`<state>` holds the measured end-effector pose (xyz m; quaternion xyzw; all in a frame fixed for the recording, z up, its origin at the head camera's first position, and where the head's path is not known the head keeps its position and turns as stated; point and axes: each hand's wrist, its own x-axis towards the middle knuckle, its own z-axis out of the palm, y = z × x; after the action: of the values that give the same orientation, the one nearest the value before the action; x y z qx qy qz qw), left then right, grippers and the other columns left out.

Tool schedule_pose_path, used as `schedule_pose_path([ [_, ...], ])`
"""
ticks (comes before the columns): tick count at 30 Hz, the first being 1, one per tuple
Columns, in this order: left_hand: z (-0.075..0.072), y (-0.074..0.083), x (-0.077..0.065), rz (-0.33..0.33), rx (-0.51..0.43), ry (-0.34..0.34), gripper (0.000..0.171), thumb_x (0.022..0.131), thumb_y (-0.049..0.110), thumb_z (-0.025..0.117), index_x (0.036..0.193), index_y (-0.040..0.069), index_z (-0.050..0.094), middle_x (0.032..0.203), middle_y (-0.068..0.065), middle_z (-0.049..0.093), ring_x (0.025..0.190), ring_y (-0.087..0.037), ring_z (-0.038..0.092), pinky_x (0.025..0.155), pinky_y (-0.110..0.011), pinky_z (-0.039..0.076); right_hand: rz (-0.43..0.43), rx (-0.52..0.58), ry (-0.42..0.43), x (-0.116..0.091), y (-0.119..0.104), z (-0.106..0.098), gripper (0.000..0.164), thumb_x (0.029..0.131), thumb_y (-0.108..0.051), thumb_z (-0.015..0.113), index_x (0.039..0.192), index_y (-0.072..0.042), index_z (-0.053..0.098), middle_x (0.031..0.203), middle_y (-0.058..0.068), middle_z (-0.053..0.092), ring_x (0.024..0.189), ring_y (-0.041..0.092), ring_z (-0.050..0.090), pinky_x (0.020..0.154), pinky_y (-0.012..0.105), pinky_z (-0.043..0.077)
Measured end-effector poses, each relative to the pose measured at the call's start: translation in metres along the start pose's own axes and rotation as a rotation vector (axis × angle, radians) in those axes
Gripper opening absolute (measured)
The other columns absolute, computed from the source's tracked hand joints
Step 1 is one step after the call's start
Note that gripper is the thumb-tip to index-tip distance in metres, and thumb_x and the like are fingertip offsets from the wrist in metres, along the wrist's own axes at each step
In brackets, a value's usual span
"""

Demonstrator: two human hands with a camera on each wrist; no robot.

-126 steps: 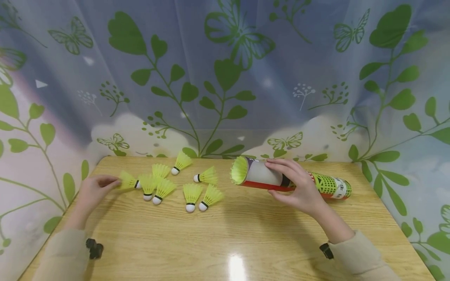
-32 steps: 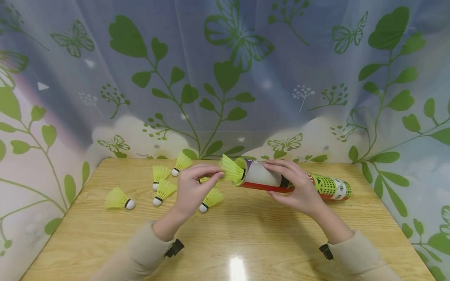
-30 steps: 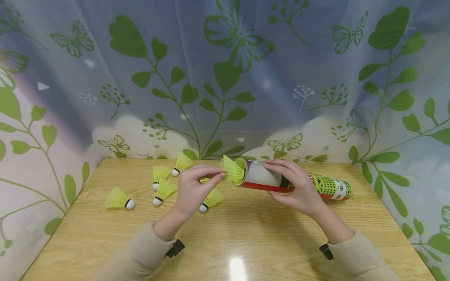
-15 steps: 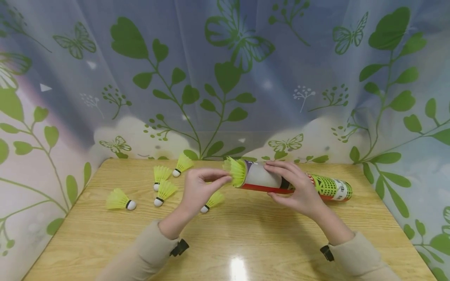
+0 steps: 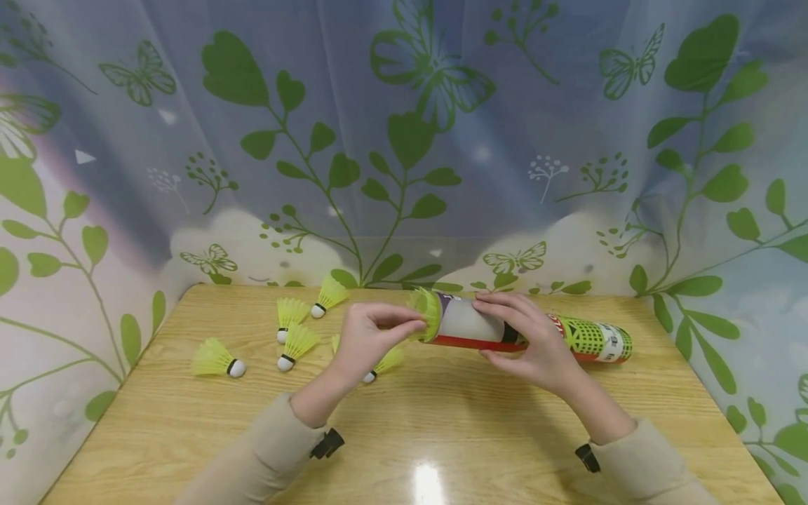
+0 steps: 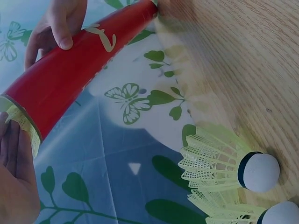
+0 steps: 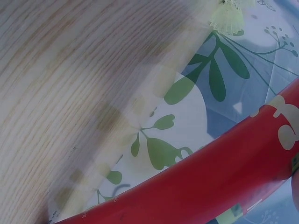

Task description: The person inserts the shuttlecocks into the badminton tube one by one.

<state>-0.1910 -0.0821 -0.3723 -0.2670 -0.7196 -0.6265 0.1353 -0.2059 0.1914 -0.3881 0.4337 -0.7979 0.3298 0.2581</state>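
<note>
In the head view my right hand (image 5: 533, 344) grips a long shuttlecock tube (image 5: 470, 322), thumb below and fingers over the top. The tube lies tilted, its open mouth facing left. My left hand (image 5: 372, 344) pinches the skirt of a yellow shuttlecock (image 5: 426, 312) at that mouth; the cork is hidden inside. From the left wrist view, the tube's red side (image 6: 88, 65) shows, with skirt mesh (image 6: 23, 123) inside its rim and left fingers at it. The right wrist view shows mostly the red tube (image 7: 201, 182).
Several yellow shuttlecocks with white corks lie on the wooden table (image 5: 505, 449): one alone at far left (image 5: 217, 359), a cluster (image 5: 298, 345) near the middle left, and one (image 5: 383, 361) partly behind the left hand. A leaf-patterned curtain (image 5: 315, 175) stands behind the table.
My left hand has come from the far left to the tube mouth and pushed a shuttlecock rightward into it, leaving only its skirt edge out. My right hand keeps holding the tube.
</note>
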Motion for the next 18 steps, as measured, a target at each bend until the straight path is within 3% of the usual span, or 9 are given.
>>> schedule_pose_path([
  [18, 0.0056, 0.0025, 0.0044, 0.021, 0.078, -0.079, 0.007, 0.081, 0.009, 0.075, 0.087, 0.008, 0.076, 0.084, -0.006, 0.074, 0.073, -0.009, 0.069, 0.067, -0.027, 0.058, 0.008, 0.003, -0.004, 0.0016, -0.0021, 0.0016, 0.068, 0.067, -0.012, 0.080, 0.130, -0.011, 0.056, 0.132, 0.010, 0.055, 0.121, 0.023, 0.049, 0.100, 0.016, 0.038],
])
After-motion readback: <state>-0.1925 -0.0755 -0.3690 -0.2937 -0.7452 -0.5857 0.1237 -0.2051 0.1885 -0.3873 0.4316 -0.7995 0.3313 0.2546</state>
